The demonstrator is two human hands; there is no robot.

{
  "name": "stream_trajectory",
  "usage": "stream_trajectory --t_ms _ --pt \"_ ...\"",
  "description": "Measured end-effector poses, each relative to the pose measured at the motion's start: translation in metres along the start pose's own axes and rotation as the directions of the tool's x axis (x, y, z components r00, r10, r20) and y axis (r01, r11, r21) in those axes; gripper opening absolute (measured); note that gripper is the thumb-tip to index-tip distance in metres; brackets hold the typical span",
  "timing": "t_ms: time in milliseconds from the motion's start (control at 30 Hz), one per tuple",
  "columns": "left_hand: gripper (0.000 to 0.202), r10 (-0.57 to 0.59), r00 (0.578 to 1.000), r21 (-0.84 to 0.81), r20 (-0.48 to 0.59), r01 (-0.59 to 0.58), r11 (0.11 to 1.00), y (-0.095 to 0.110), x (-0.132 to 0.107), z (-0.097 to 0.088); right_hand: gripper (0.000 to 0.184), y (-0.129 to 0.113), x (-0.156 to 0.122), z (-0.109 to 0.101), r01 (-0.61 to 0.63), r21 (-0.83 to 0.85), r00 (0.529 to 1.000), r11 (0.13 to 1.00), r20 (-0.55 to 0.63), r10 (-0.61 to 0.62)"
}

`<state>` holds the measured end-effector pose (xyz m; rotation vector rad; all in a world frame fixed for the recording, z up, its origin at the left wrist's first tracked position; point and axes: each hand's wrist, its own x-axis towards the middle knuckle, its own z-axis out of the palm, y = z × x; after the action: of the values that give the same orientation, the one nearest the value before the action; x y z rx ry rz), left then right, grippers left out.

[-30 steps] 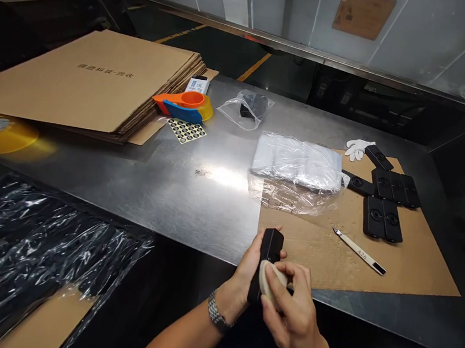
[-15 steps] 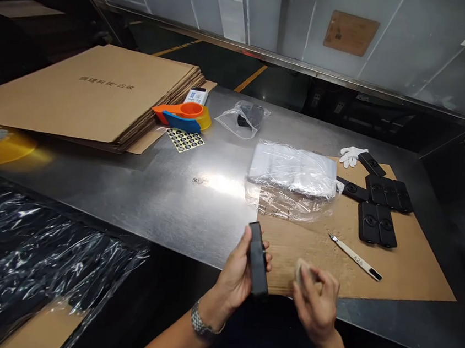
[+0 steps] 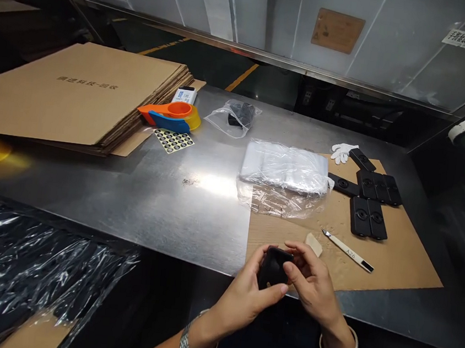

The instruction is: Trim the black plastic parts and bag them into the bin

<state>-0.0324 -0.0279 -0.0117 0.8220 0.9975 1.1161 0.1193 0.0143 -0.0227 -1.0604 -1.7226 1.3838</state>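
A black rectangular plastic part [image 3: 274,266] is between my two hands at the table's front edge, its wide face turned up. My left hand [image 3: 249,292] is closed around its left side, thumb along the lower edge. On the other side my right hand [image 3: 314,285] grips the right edge with thumb and curled fingers. A beige block-like piece [image 3: 313,244] shows just beyond the right-hand fingers; whether it is tucked in them or lies on the cardboard sheet [image 3: 406,264], I cannot tell. A white-handled craft knife [image 3: 349,251] lies to the right.
Several black plastic parts [image 3: 369,217] and a white glove [image 3: 343,152] lie at right. Clear plastic bags [image 3: 285,168] sit mid-table. Leftward are a tape dispenser [image 3: 172,117], a sticker sheet [image 3: 173,140] and stacked cardboard [image 3: 82,97]. A small bag [image 3: 232,118] lies behind.
My right hand has moved left onto the black part, which has been turned wide face up. The beige piece was in my right fingers before. The view has shifted slightly.
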Motion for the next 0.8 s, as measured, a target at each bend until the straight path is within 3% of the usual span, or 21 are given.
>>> stream_trajectory --t_ms 167,333,600,800 --pt "0.050 -0.048 0.997 0.021 0.068 0.046 0.999 0.007 -0.005 -0.002 0.023 -0.001 0.005 0.000 -0.102 0.259 0.990 0.960 0.123 0.072" --pt "0.057 -0.092 0.995 0.053 0.032 0.090 0.995 0.004 -0.009 -0.005 0.018 -0.001 0.004 -0.003 -0.128 0.259 0.983 0.957 0.159 0.089" --pt "0.058 -0.098 0.995 0.106 0.027 0.094 0.990 -0.002 -0.010 -0.004 0.017 0.003 0.003 -0.004 -0.199 0.393 0.975 0.898 0.169 0.142" --pt "0.061 -0.127 0.992 0.036 0.017 0.126 0.991 0.000 -0.009 -0.005 0.018 0.003 0.003 -0.006 -0.186 0.340 0.980 0.922 0.134 0.148"
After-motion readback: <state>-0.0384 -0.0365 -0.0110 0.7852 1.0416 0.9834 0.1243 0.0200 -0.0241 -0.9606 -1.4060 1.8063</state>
